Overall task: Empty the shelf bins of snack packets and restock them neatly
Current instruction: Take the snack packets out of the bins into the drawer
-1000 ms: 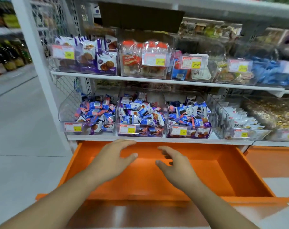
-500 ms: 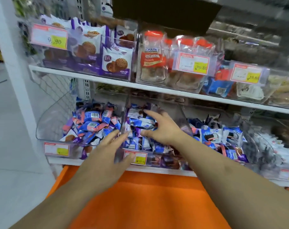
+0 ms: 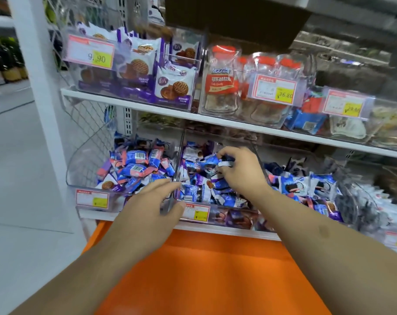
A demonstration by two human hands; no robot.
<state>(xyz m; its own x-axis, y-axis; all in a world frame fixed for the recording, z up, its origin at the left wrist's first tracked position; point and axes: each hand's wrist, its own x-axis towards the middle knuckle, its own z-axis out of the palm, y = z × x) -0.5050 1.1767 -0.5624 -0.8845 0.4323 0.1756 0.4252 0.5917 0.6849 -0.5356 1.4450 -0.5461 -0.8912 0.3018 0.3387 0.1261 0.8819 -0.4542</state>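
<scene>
Clear plastic bins sit side by side on the lower shelf. The middle bin [image 3: 229, 218] holds several blue, white and purple snack packets [image 3: 199, 192]. My right hand [image 3: 240, 171] is inside it, fingers curled around a few packets on top of the pile. My left hand [image 3: 152, 208] rests on the bin's front left corner, thumb against its front wall by the price label [image 3: 196, 212]. The left bin [image 3: 79, 169] is full of blue and pink packets [image 3: 136, 164]. The right bin's packets [image 3: 306, 187] show dark sandwich biscuits.
An open orange drawer [image 3: 215, 269] juts out under the shelf, beneath my forearms. The upper shelf [image 3: 170, 112] carries bins of purple biscuit bags [image 3: 170, 85] and red-topped packs [image 3: 220, 80]. A white upright post [image 3: 40, 98] stands at the left, with aisle floor beyond.
Both hands rose from over the orange drawer to the middle bin. My right hand went from flat on the packets to curled around some; my left hand settled on the bin's front corner.
</scene>
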